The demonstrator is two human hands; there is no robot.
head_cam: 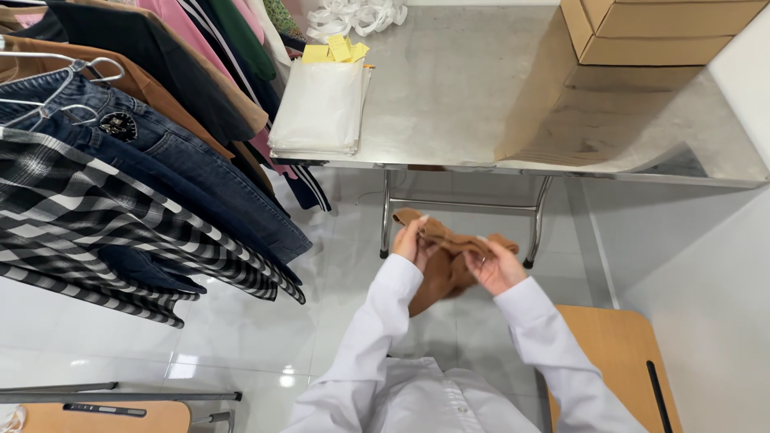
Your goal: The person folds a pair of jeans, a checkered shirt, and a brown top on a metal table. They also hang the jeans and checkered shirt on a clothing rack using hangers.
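A crumpled brown garment (443, 269) hangs between both hands, in front of my chest and above the white floor. My left hand (411, 239) pinches its upper left edge, fingers closed on the fabric. My right hand (496, 266) grips the right side of the same cloth. Both arms wear white sleeves. Part of the garment is hidden behind my hands.
A steel table (465, 88) stands ahead with a stack of clear plastic bags (319, 108), yellow tags (335, 50) and cardboard boxes (642, 28). A rack of hanging clothes (120, 152) fills the left. A wooden chair seat (613, 353) is at lower right.
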